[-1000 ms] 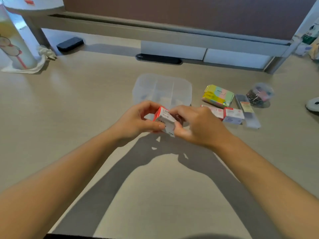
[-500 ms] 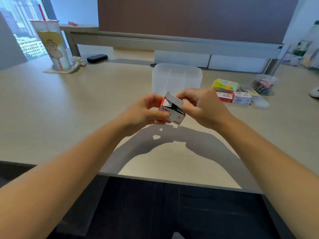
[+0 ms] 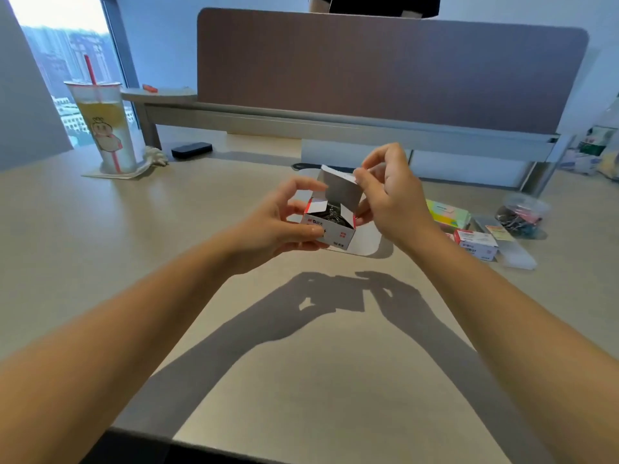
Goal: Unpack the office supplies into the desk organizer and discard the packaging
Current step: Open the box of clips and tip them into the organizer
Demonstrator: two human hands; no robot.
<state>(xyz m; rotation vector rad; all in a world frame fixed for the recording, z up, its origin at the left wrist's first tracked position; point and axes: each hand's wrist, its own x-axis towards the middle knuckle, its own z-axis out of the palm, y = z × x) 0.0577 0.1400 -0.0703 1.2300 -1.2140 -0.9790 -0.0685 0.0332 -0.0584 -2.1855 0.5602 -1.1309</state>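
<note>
Box: small red-and-white carton, held above the desk between my two hands, just in front of the translucent desk organizer, which it mostly hides.
Contents: dark metal clips show inside the open top; I judge they are binder clips.
Step in hand: opening the carton so the clips can be tipped into the organizer.
How to do it well: I think I should fold the top flap fully back, push the small side flap outward, keep the carton level until it is over a compartment, then tilt slowly so nothing scatters.
Left hand: my left hand grips the carton's body, thumb on the near face, fingers curled round the far side.
Right hand: my right hand pinches the raised top flap near its edge between thumb and forefinger; the other fingers are loosely curled.
Still waiting: sticky notes, another small box and a tub of clips sit to the right.
</note>
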